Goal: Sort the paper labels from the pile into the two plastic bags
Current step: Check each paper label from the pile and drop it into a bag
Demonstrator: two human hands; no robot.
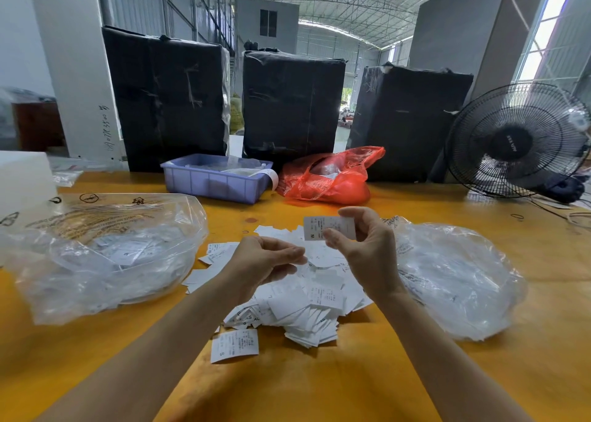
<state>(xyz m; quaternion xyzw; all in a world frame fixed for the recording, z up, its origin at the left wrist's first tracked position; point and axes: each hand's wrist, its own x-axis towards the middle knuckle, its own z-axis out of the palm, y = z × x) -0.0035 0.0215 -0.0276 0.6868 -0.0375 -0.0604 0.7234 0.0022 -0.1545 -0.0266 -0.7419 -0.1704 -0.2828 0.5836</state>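
One label [323, 227] pinched in right hand [367, 249], small print unreadable

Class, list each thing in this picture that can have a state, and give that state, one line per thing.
Right hand: pinches a label.
Label: held up, printed M.
Left hand: fingers curled over the pile; grip unclear.
Pile: loose, unsorted.
Left bag: open, labels inside.
Right bag: crumpled, contents unclear.
Fan: spinning or not, unclear.

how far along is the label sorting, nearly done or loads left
Partly done. The clear plastic bag on the left already holds some white labels, and the clear plastic bag on the right shows printed paper inside. In hand: the right hand pinches a white label marked M. Left: a sizeable pile of white paper labels between the bags.
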